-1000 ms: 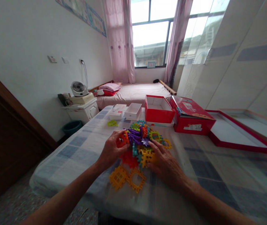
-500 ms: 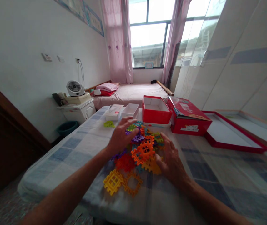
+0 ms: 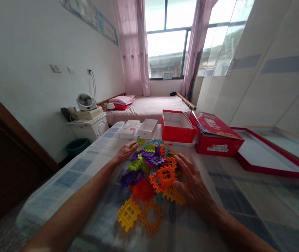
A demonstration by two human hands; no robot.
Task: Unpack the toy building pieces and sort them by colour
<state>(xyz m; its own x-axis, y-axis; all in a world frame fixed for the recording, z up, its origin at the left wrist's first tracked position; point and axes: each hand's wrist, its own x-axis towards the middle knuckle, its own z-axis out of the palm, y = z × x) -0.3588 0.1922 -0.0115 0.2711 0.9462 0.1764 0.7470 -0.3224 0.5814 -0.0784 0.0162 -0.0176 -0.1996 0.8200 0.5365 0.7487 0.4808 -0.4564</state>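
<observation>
A loose heap of plastic interlocking tiles lies on the checked cloth, with purple tiles (image 3: 153, 158), orange tiles (image 3: 163, 177) and red-orange tiles (image 3: 142, 190) among them. My left hand (image 3: 126, 151) rests along the heap's far left side, fingers stretched out, close to a lime-green tile (image 3: 140, 141). On the other side, my right hand (image 3: 193, 180) is spread with the thumb apart, its fingers against the heap's right edge and its thumb by dark yellow tiles (image 3: 175, 194). Nearest to me lie a yellow window-shaped tile (image 3: 129, 214) and an amber frame tile (image 3: 152, 217).
Behind the heap stand a white box (image 3: 129, 130), a white open tray (image 3: 147, 129) and a red open box (image 3: 178, 132). A larger red carton (image 3: 217, 143) and a shallow red-rimmed lid (image 3: 270, 154) are at the right. A bed (image 3: 152, 105) stands beyond.
My left hand has moved from over the heap to its far left side. The lime-green tile that lay apart at the left is now against the heap's far end. My right hand stays at the right edge.
</observation>
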